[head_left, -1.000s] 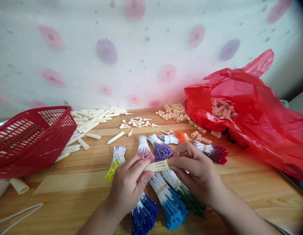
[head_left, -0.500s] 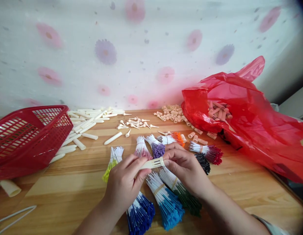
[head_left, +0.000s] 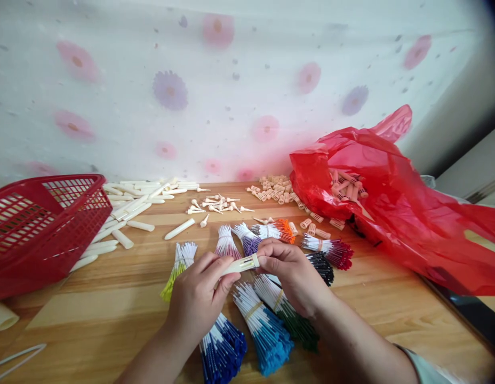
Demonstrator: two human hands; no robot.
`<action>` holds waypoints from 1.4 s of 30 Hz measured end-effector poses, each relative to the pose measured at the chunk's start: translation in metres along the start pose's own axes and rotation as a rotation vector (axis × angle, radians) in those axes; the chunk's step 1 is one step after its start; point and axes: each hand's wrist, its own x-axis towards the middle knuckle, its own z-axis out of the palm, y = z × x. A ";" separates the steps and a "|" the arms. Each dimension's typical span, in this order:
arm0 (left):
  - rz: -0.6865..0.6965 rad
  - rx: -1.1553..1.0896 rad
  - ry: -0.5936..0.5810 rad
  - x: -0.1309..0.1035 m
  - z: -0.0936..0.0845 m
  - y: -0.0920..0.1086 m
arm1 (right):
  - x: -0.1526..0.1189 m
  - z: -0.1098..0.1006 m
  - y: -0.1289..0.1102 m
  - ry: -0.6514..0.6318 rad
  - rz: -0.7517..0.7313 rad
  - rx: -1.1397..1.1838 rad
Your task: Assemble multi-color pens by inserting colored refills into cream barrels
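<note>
A cream pen barrel (head_left: 242,264) with narrow slots is held level between my hands, above the bundles. My left hand (head_left: 201,290) pinches its left part between thumb and fingers. The thumb and fingertips of my right hand (head_left: 291,269) close on its slotted right end; whether they hold a small part there is hidden. Below and around lie bundles of thin white refills with coloured ends: dark blue (head_left: 222,349), light blue (head_left: 267,336), green (head_left: 297,320), yellow (head_left: 179,269), purple (head_left: 247,240), orange (head_left: 277,230), black (head_left: 321,266) and dark red (head_left: 331,250).
A red basket (head_left: 77,224) stands at the left beside cream barrels (head_left: 139,205). Small pointed tips (head_left: 219,204) lie at the back middle. Slotted peach parts (head_left: 277,188) lie near a red plastic bag (head_left: 391,202) on the right of the wooden table (head_left: 111,309).
The view has shifted slightly, so the table items appear further left. Both hands still hold the barrel; my right fingers have closed nearer its end, and coloured bits now show in its slots.
</note>
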 end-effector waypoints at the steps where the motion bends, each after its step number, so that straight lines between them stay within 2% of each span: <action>1: -0.009 -0.013 -0.004 0.000 0.000 0.001 | -0.001 0.001 -0.001 -0.008 0.000 0.013; 6: -0.119 -0.137 -0.011 0.002 -0.002 -0.002 | -0.004 -0.001 -0.005 -0.046 0.016 0.073; 9: -0.365 -0.242 0.004 0.005 -0.004 -0.014 | 0.002 -0.007 -0.010 -0.016 -0.036 -0.049; 11: -0.551 -0.329 0.022 0.007 -0.005 -0.022 | 0.012 -0.009 -0.015 -0.022 -0.100 -0.350; 14: -0.657 -0.359 -0.008 0.010 -0.007 -0.029 | 0.033 -0.002 -0.020 -0.173 -0.125 -1.112; 16: -0.654 -0.247 -0.078 0.012 -0.008 -0.030 | 0.047 0.010 -0.017 -0.250 -0.074 -1.482; 17: -0.627 -0.177 -0.111 0.012 -0.008 -0.031 | 0.053 0.017 -0.015 -0.259 -0.043 -1.577; 19: -0.513 -0.075 -0.160 0.013 -0.008 -0.032 | 0.061 0.029 -0.009 -0.256 0.000 -1.648; 23: -0.232 -0.044 -0.227 0.011 -0.004 -0.036 | 0.066 0.044 -0.002 -0.275 0.072 -1.782; 26: -0.137 -0.004 -0.347 0.007 0.000 -0.035 | 0.068 0.045 0.000 -0.289 0.114 -1.835; 30: -0.173 0.048 -0.492 0.004 0.004 -0.027 | 0.076 0.041 0.004 -0.312 0.184 -1.864; 42: -0.262 0.120 -0.527 0.006 0.004 -0.010 | 0.077 0.044 0.008 -0.324 0.297 -1.913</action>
